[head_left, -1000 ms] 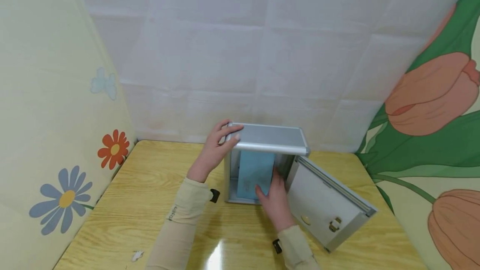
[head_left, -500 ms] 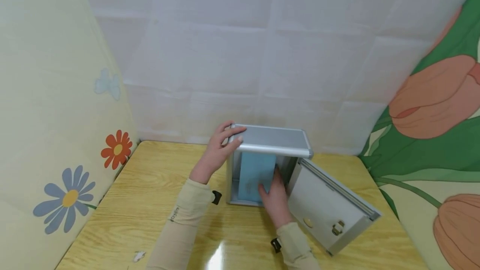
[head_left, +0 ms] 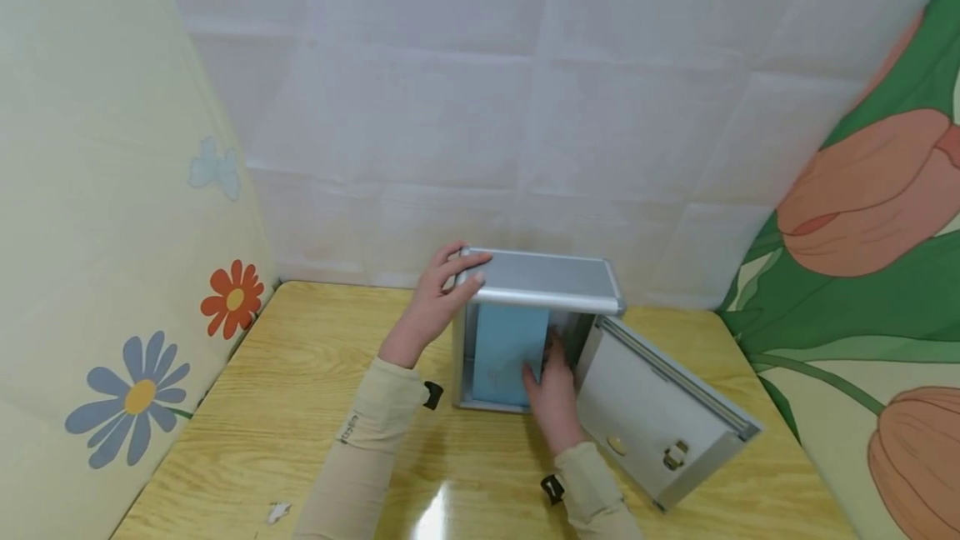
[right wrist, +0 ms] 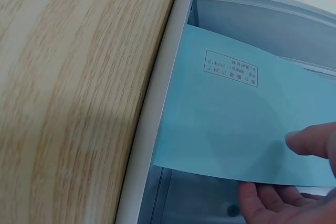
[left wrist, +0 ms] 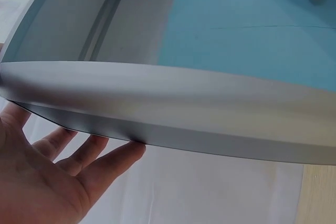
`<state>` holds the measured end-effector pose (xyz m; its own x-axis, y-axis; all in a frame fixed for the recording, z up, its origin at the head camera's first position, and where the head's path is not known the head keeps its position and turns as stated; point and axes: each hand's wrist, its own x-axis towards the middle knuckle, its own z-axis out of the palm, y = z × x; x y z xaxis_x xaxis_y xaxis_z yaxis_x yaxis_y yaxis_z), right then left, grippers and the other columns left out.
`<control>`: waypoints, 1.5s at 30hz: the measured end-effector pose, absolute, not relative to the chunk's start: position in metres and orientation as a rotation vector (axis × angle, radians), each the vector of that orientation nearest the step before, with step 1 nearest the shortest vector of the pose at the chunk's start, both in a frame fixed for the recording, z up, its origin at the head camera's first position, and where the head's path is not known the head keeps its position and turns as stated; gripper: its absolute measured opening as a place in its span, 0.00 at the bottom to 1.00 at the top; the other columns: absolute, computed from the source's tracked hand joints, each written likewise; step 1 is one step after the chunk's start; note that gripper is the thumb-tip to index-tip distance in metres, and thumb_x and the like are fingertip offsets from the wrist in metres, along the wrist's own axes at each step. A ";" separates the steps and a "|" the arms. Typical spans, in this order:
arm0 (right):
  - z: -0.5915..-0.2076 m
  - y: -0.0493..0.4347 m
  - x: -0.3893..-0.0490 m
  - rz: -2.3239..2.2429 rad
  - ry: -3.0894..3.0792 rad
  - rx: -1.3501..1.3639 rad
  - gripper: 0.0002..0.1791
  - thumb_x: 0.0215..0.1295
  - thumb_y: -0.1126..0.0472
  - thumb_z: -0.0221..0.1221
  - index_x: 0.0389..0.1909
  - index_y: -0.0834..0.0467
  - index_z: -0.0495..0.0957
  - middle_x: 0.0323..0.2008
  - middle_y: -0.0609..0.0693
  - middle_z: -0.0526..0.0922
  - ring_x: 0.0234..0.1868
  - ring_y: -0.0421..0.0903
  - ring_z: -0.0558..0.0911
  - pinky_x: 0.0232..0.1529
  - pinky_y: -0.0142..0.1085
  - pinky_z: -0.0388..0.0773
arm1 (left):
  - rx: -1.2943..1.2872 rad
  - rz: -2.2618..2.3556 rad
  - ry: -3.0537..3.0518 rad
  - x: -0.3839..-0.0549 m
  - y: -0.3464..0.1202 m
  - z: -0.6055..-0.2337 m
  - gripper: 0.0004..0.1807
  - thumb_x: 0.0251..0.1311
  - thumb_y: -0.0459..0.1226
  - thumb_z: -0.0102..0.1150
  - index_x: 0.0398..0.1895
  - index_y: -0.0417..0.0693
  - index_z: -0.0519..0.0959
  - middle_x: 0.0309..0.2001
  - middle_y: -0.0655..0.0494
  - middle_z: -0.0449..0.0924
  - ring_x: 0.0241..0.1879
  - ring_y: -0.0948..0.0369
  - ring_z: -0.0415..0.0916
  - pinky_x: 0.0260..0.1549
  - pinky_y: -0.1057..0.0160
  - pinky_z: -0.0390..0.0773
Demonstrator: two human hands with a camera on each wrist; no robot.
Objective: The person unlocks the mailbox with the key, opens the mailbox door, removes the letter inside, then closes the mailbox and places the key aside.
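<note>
A silver-grey metal box (head_left: pixel 542 273) stands on the table with its front facing me and its door (head_left: pixel 652 415) swung out to the right. Inside, a light blue booklet (head_left: pixel 510 352) stands upright; a small framed block of print shows low on its cover. My right hand (head_left: pixel 557 398) reaches in and pinches the booklet's right edge. In the right wrist view the thumb (right wrist: pixel 312 141) lies over the cover, with the fingers (right wrist: pixel 255 201) behind it. My left hand (head_left: pixel 435 298) rests on the box's top left corner, fingertips (left wrist: pixel 134 150) against the top panel.
The wooden table (head_left: pixel 337 323) runs back to a white cloth (head_left: pixel 420 107). Side walls carry painted flowers. A brass-coloured latch (head_left: pixel 675 454) sits on the door's inner face. A torn white patch (head_left: pixel 278 512) marks the table at front left.
The head view has shifted slightly. Inside the box the booklet's lower end has moved a little left, and my right thumb covers less of it. My left hand stays on the corner.
</note>
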<state>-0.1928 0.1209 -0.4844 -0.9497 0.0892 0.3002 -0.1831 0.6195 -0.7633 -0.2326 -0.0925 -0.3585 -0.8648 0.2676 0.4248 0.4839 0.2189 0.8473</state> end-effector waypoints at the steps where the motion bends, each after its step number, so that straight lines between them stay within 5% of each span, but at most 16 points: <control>1: -0.484 0.121 -0.193 1.249 -2.532 0.077 0.39 0.65 0.66 0.59 0.71 0.67 0.50 0.54 0.73 0.72 0.54 0.65 0.75 0.50 0.54 0.73 | -0.719 -1.707 -2.300 -0.232 -0.093 -0.358 0.21 0.67 0.48 0.55 0.62 0.61 0.75 0.71 0.60 0.52 0.69 0.55 0.52 0.57 0.46 0.65; 6: -0.484 0.120 -0.191 1.253 -2.512 0.080 0.31 0.64 0.66 0.60 0.65 0.69 0.59 0.51 0.72 0.74 0.52 0.64 0.76 0.48 0.54 0.74 | -0.719 -1.711 -2.294 -0.232 -0.093 -0.358 0.21 0.67 0.48 0.55 0.62 0.60 0.76 0.71 0.59 0.52 0.68 0.55 0.53 0.55 0.46 0.67; 13: -0.481 0.120 -0.189 1.288 -2.469 0.147 0.14 0.64 0.68 0.60 0.49 0.67 0.73 0.33 0.59 0.80 0.31 0.51 0.79 0.29 0.43 0.77 | -0.718 -1.728 -2.289 -0.231 -0.092 -0.356 0.20 0.68 0.44 0.54 0.62 0.56 0.76 0.72 0.57 0.52 0.68 0.54 0.53 0.55 0.46 0.67; 15: -0.479 0.121 -0.187 1.310 -2.438 0.187 0.10 0.64 0.69 0.60 0.46 0.67 0.76 0.32 0.58 0.81 0.31 0.50 0.80 0.30 0.41 0.78 | -0.730 -1.736 -2.275 -0.231 -0.092 -0.356 0.20 0.68 0.42 0.54 0.62 0.53 0.76 0.72 0.55 0.52 0.68 0.52 0.53 0.55 0.44 0.66; 24: -0.463 0.128 -0.174 1.311 -2.290 0.280 0.09 0.63 0.73 0.59 0.44 0.69 0.75 0.38 0.64 0.82 0.38 0.55 0.83 0.36 0.42 0.81 | -0.717 -1.733 -2.287 -0.229 -0.093 -0.355 0.20 0.68 0.45 0.54 0.62 0.58 0.76 0.71 0.60 0.53 0.69 0.56 0.51 0.58 0.45 0.64; 37: -0.439 0.152 -0.134 1.116 -2.317 0.402 0.07 0.61 0.74 0.60 0.40 0.63 0.78 0.34 0.54 0.84 0.34 0.46 0.83 0.31 0.42 0.79 | -0.747 -1.738 -2.284 -0.232 -0.091 -0.355 0.21 0.68 0.40 0.54 0.63 0.52 0.74 0.72 0.53 0.50 0.70 0.51 0.48 0.59 0.42 0.60; 45: -0.433 0.161 -0.109 0.936 -2.395 0.483 0.15 0.53 0.77 0.65 0.40 0.60 0.82 0.36 0.51 0.85 0.35 0.45 0.85 0.32 0.39 0.81 | -0.728 -1.698 -2.317 -0.231 -0.094 -0.354 0.20 0.68 0.47 0.53 0.63 0.59 0.75 0.72 0.60 0.51 0.70 0.58 0.49 0.60 0.46 0.61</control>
